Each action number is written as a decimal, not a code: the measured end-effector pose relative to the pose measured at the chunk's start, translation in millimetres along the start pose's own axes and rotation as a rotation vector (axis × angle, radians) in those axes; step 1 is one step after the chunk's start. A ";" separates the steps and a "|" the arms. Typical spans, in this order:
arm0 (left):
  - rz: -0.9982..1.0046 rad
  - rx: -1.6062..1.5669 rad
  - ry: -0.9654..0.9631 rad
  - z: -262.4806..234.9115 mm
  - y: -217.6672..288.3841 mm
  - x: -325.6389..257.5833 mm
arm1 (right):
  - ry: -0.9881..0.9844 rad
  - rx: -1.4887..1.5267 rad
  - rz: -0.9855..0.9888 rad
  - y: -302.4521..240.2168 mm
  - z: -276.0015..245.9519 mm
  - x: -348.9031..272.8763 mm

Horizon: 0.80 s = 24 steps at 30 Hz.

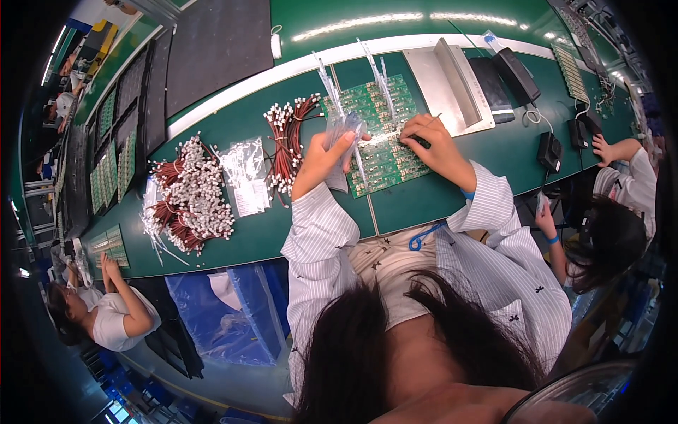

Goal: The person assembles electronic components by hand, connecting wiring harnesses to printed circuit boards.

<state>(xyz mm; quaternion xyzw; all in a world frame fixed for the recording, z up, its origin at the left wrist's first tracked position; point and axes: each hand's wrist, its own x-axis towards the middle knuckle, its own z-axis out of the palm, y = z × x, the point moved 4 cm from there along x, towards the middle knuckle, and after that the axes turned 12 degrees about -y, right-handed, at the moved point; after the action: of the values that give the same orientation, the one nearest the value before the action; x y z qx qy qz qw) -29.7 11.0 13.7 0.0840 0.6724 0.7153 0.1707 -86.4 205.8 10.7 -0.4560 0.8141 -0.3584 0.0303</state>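
Note:
A panel of green circuit boards [385, 166] lies on the green bench in front of me. My left hand [321, 164] is over its left edge, closed on a crumpled transparent plastic bag [339, 179]. At the middle of the panel, my right hand [439, 150] has its fingertips pinched together against the boards. What those fingers hold is too small to make out; a thin dark tip shows by the knuckles. Transparent plastic strips [383, 88] stand up from the panel's far half.
Left of the panel lie bundled red-and-black cables [284, 138], a plastic bag of white parts [245, 177] and a large heap of white-ended cables [191, 187]. A metal tray [448, 85] and black power adapters [517, 76] are right. Co-workers sit at both sides.

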 end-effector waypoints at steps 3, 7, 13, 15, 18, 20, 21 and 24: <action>0.001 0.002 -0.002 0.0 -0.7 0.5 | 0.017 -0.019 -0.008 -1.0 -1.1 -0.5; -0.005 -0.001 -0.001 -0.4 -1.7 0.4 | 0.011 -0.124 -0.057 -6.1 -0.5 0.0; -0.009 -0.004 -0.005 0.2 -2.2 0.3 | 0.041 -0.201 -0.114 -16.3 3.1 0.6; -0.012 -0.007 -0.002 1.1 -0.6 -0.2 | 0.047 -0.204 -0.119 -15.0 4.7 -0.8; -0.010 -0.013 0.004 1.4 -3.0 -0.5 | 0.037 -0.114 -0.088 -9.5 6.9 -2.5; -0.005 -0.016 0.007 1.0 -2.1 -1.7 | 0.053 -0.117 -0.072 -9.4 8.7 -3.7; -0.012 -0.015 -0.002 1.5 -1.7 -1.8 | 0.051 -0.119 -0.070 -11.1 8.2 -3.9; -0.027 -0.017 -0.012 1.8 -0.8 -2.3 | 0.026 -0.213 -0.102 -15.8 6.8 -2.6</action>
<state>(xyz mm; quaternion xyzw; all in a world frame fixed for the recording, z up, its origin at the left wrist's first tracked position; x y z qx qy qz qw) -26.8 11.9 13.3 0.0777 0.6663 0.7181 0.1853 -70.9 198.7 14.7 -0.4926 0.8237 -0.2768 -0.0473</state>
